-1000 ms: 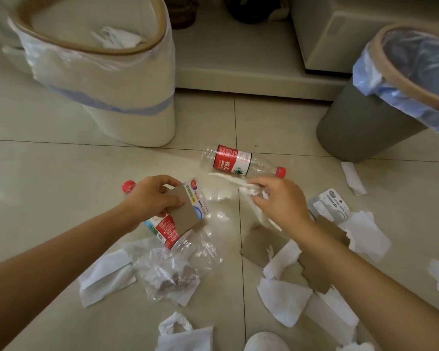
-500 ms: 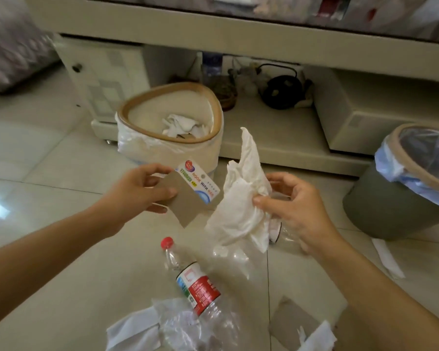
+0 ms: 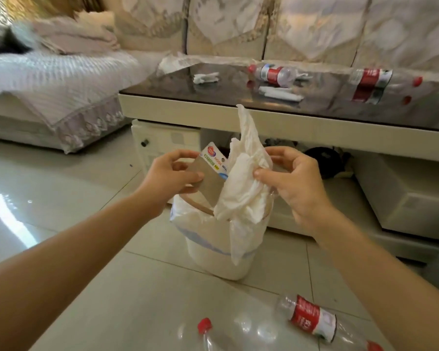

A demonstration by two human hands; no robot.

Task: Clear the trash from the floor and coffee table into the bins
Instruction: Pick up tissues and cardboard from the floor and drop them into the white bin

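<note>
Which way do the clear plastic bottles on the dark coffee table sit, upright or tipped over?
Tipped over. Both red-labelled clear plastic bottles lie on their sides on the dark glossy coffee table, red caps pointing sideways.

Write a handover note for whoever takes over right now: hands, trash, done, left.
Left hand pinches a cardboard package card; right hand pinches a crumpled white tissue. Both are held over the white bin, not yet dropped.
Left: two bottles on the floor; two bottles and tissues on the coffee table.
</note>
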